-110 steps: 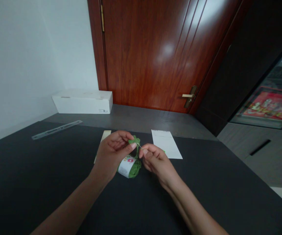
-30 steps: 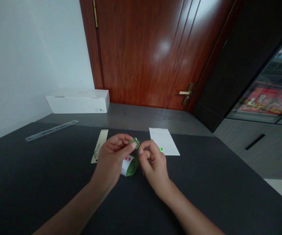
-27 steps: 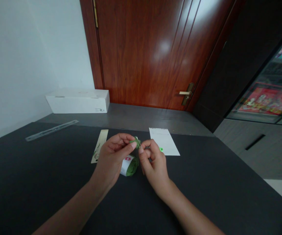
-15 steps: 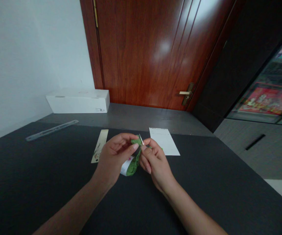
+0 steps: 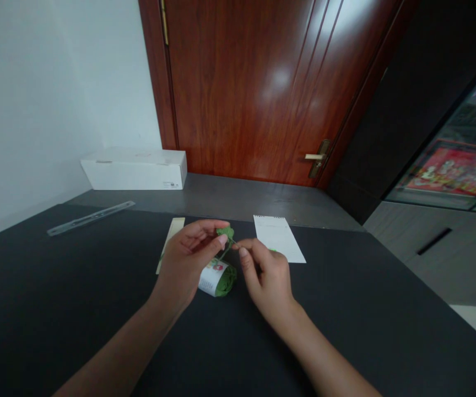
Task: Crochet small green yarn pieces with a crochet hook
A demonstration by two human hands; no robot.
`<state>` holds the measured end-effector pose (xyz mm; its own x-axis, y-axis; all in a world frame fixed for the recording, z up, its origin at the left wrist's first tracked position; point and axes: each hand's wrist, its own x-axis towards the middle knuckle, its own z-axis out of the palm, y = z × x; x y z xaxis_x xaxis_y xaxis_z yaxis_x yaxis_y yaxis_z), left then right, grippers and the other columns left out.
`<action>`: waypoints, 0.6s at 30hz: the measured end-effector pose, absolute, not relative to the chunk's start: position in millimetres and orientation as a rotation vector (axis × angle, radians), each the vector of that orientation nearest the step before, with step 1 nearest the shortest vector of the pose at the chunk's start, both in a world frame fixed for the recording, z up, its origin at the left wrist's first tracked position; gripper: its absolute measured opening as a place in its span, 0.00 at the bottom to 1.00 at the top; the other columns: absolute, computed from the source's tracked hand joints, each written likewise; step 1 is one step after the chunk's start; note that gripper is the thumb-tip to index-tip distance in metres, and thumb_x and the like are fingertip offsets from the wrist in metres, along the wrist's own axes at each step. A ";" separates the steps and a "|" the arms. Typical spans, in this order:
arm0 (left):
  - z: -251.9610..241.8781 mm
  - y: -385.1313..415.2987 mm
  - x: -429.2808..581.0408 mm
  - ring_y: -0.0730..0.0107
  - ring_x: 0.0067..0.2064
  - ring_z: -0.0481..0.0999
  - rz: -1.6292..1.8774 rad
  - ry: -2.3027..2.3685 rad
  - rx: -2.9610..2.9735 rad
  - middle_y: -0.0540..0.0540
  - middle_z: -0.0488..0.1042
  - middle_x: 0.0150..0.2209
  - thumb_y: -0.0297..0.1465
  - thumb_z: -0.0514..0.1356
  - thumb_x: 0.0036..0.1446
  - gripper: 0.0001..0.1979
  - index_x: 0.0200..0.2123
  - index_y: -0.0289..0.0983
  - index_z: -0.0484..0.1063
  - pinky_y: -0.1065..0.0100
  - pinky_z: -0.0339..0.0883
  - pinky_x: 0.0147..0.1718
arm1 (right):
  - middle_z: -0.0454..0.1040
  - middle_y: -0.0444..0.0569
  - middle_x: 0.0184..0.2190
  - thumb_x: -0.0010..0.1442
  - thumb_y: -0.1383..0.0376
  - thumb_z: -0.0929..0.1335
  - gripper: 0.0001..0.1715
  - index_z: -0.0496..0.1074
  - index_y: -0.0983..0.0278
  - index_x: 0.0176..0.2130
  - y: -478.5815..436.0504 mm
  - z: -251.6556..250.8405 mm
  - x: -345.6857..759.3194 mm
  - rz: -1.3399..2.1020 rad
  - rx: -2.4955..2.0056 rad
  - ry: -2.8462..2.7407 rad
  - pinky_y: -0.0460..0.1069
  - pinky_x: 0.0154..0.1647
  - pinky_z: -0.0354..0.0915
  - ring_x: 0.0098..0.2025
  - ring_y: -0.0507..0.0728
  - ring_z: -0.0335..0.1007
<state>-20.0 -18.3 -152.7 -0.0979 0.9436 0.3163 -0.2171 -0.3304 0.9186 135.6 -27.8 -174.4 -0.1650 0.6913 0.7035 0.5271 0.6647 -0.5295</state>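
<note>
You wear this camera on your head. It faces forward and down, close above your left hand (image 5: 183, 264) and right hand (image 5: 268, 280), toward the wooden door (image 5: 242, 94).

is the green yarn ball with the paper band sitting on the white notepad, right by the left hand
No: the green yarn ball with the paper band sits on the dark tabletop, not on the white notepad, which lies beyond it. The head view shows this. It is right by the left hand.
</note>
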 end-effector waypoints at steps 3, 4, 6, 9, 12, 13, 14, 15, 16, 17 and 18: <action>-152.2 -18.6 -19.8 0.75 0.33 0.76 1.613 0.900 1.232 0.48 0.81 0.33 0.24 0.69 0.49 0.11 0.38 0.37 0.81 0.74 0.69 0.35 | 0.79 0.45 0.28 0.68 0.66 0.62 0.12 0.75 0.63 0.42 -26.5 -175.5 135.4 0.193 -0.986 -1.821 0.45 0.27 0.60 0.24 0.51 0.72; -152.2 -18.6 -19.7 0.75 0.33 0.76 1.615 0.900 1.232 0.48 0.81 0.33 0.24 0.69 0.49 0.11 0.38 0.37 0.81 0.74 0.69 0.35 | 0.80 0.46 0.29 0.68 0.67 0.62 0.12 0.75 0.63 0.42 -26.3 -175.5 135.5 0.198 -0.982 -1.823 0.45 0.28 0.61 0.25 0.51 0.73; -152.5 -18.4 -19.4 0.75 0.32 0.76 1.616 0.900 1.235 0.48 0.80 0.32 0.24 0.69 0.49 0.11 0.38 0.37 0.81 0.74 0.69 0.35 | 0.81 0.47 0.31 0.67 0.67 0.62 0.13 0.75 0.63 0.43 -26.1 -175.5 135.7 0.208 -0.966 -1.825 0.45 0.28 0.62 0.27 0.52 0.75; -152.7 -18.0 -19.4 0.75 0.31 0.75 1.618 0.901 1.247 0.49 0.80 0.31 0.24 0.69 0.49 0.10 0.38 0.37 0.81 0.74 0.69 0.34 | 0.82 0.48 0.33 0.67 0.68 0.62 0.14 0.75 0.63 0.45 -26.3 -175.9 135.6 0.226 -0.947 -1.827 0.46 0.30 0.64 0.29 0.53 0.77; -152.5 -17.8 -19.8 0.74 0.31 0.75 1.613 0.911 1.255 0.49 0.79 0.30 0.24 0.69 0.49 0.10 0.38 0.36 0.80 0.73 0.69 0.33 | 0.82 0.48 0.34 0.68 0.67 0.62 0.14 0.76 0.63 0.46 -26.6 -176.7 135.0 0.255 -0.944 -1.823 0.46 0.31 0.66 0.30 0.54 0.78; -152.4 -17.7 -19.9 0.73 0.30 0.75 1.611 0.915 1.255 0.49 0.78 0.29 0.24 0.68 0.50 0.10 0.38 0.36 0.80 0.72 0.69 0.33 | 0.82 0.48 0.34 0.68 0.67 0.61 0.15 0.76 0.63 0.46 -26.6 -177.0 134.8 0.266 -0.945 -1.821 0.46 0.31 0.66 0.31 0.54 0.78; -152.4 -17.7 -20.0 0.73 0.30 0.75 1.611 0.917 1.254 0.49 0.78 0.29 0.24 0.68 0.50 0.10 0.38 0.36 0.80 0.72 0.69 0.33 | 0.82 0.48 0.35 0.68 0.67 0.61 0.15 0.76 0.63 0.46 -26.7 -177.2 134.7 0.273 -0.947 -1.818 0.47 0.32 0.66 0.32 0.54 0.78; -152.4 -17.6 -20.1 0.73 0.30 0.75 1.612 0.917 1.253 0.49 0.78 0.29 0.24 0.68 0.50 0.09 0.38 0.36 0.80 0.72 0.69 0.33 | 0.82 0.48 0.35 0.68 0.67 0.61 0.15 0.76 0.63 0.46 -26.6 -177.3 134.6 0.279 -0.951 -1.816 0.47 0.32 0.67 0.32 0.54 0.78; -152.4 -17.5 -20.1 0.73 0.30 0.75 1.614 0.916 1.253 0.49 0.78 0.29 0.24 0.68 0.50 0.09 0.37 0.36 0.80 0.72 0.69 0.33 | 0.82 0.48 0.34 0.68 0.67 0.61 0.15 0.76 0.63 0.46 -26.5 -177.5 134.6 0.283 -0.956 -1.814 0.47 0.32 0.67 0.31 0.55 0.78; -152.4 -17.4 -20.0 0.73 0.30 0.75 1.614 0.915 1.254 0.49 0.78 0.29 0.24 0.68 0.50 0.09 0.37 0.35 0.80 0.72 0.68 0.33 | 0.82 0.48 0.34 0.68 0.67 0.61 0.15 0.76 0.63 0.46 -26.3 -177.5 134.6 0.289 -0.959 -1.814 0.47 0.32 0.67 0.31 0.55 0.78; -152.4 -17.2 -19.9 0.73 0.30 0.75 1.612 0.913 1.255 0.49 0.77 0.28 0.24 0.68 0.50 0.09 0.37 0.35 0.80 0.72 0.68 0.33 | 0.82 0.48 0.34 0.68 0.67 0.61 0.15 0.76 0.63 0.46 -26.1 -177.6 134.7 0.297 -0.959 -1.814 0.47 0.32 0.67 0.31 0.55 0.78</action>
